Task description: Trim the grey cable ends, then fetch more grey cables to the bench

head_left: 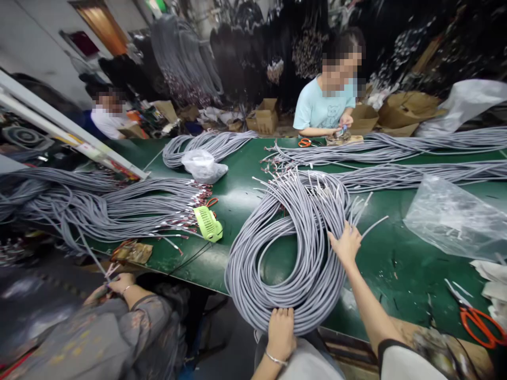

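Note:
A large coil of grey cables (253,248) lies in front of me, its near end over the green table's edge. My left hand (281,330) is closed over the bottom of the coil, with the fingers curled over the cables. On the coil's right side, my right hand (346,245) grips a bunch of cables near their ends, thumb to the left and fingers partly hidden. The stripped, pale cable ends (291,179) point away from me at the coil's far side. A few loose ends (374,224) stick out beyond my right hand.
Orange-handled scissors (477,319) and a clear plastic bag (455,216) lie at right. A green fan (208,224) stands left, beside more cable bundles (150,208). A co-worker's hands (114,285) hold a cable at left; another person (327,105) works across the table (233,195).

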The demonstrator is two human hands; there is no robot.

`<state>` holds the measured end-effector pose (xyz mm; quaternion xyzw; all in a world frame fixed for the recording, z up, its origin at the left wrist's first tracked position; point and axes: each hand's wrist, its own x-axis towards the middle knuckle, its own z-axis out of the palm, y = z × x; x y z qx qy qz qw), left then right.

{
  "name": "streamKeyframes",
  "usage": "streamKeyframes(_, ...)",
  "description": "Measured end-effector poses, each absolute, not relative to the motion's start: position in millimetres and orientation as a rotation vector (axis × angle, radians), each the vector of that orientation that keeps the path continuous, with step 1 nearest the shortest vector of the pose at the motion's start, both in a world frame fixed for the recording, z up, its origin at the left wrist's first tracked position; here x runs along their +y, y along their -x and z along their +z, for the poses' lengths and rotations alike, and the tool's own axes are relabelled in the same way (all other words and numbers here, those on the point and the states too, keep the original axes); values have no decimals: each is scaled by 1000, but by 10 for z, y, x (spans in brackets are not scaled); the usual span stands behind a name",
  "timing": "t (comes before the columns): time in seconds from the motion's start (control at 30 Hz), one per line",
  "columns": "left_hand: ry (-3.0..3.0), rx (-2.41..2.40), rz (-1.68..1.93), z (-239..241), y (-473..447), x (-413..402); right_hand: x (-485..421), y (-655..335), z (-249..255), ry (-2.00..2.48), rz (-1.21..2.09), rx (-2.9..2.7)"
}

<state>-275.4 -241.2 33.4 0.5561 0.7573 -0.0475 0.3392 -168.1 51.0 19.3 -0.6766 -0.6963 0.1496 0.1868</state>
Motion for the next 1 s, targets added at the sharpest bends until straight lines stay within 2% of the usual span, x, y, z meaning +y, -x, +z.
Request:
streamKeyframes(0.17, -1371, 1977, -127, 261, 2743, -2403, 718, 2813, 418, 1258, 43, -2616)
streamKeyframes(0.3, -1295, 1885, -294, 181, 2769, -2337, 1084, 3293, 398, 1066, -23, -2811)
streamKeyframes(0.67, -1389, 1911, -203, 162, 2803, -2446, 1409, 2179, 320, 1650, -134, -2578)
streamKeyframes(0.8, -1403, 1915, -175, 136, 2815, -2495, 1404, 1850, 297, 1817, -76, -2406)
streamKeyframes(0.93, -1421, 1934, -121, 124, 2829, -2548, 1286, 1644, 253, 2167, 1, -2126)
streamKeyframes(1.0, -1418, 1924, -125, 113, 2839, -2552, 1137, 1702, 232, 2085, -56, -2209)
